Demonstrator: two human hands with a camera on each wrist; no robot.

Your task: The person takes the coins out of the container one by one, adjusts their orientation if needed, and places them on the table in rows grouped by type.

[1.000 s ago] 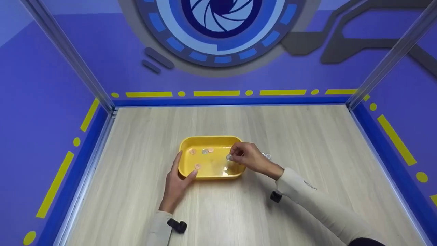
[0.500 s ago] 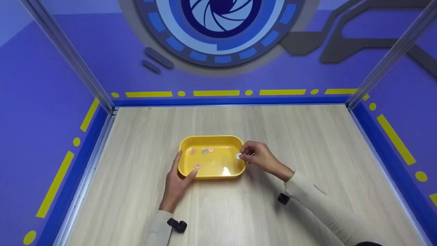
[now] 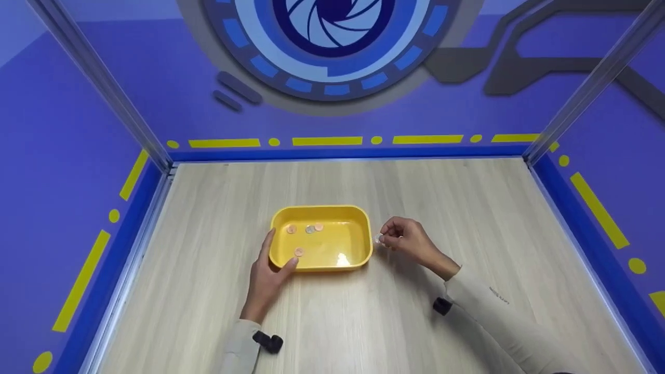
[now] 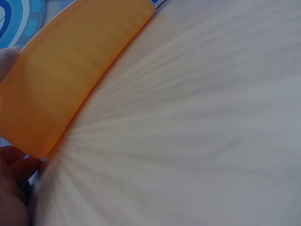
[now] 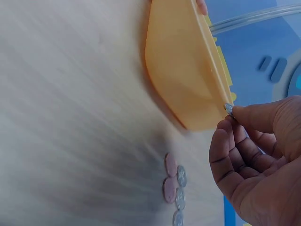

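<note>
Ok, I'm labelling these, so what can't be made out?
- Inside of yellow tray, left wrist view: hidden by its wall.
- Left hand, left wrist view: cut off by left edge.
- Lowest coin, right wrist view: cut off at bottom.
- Tray coins, head view: markings too small.
- Table coins, head view: hidden by right hand.

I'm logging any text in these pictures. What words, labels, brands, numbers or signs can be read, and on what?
None can be read.
Right sleeve: small dark lettering, too blurred to read.
Coins in the yellow container: markings too small to read.
Coins on the table: too blurred to read.
Coin pinched in the right hand: too small to read.
</note>
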